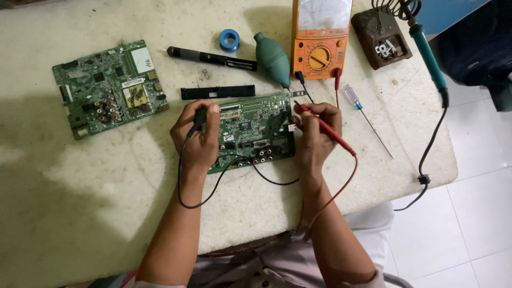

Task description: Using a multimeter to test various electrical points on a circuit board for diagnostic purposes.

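Left hand (198, 140) clamped on black probe (200, 118) | right hand (314, 133) clamped on red probe (325, 129) | step: probing board (250, 133) | next: steady tips, read meter (320, 40)

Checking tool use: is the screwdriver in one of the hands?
No. The screwdriver lies on the table, while the right hand holds the red probe.

On the desk (80, 213) one circuit board (255, 132) lies between both hands. A second board (109, 88) lies to its left, the multimeter (320, 40) behind it, the screwdriver (365, 117) to its right.
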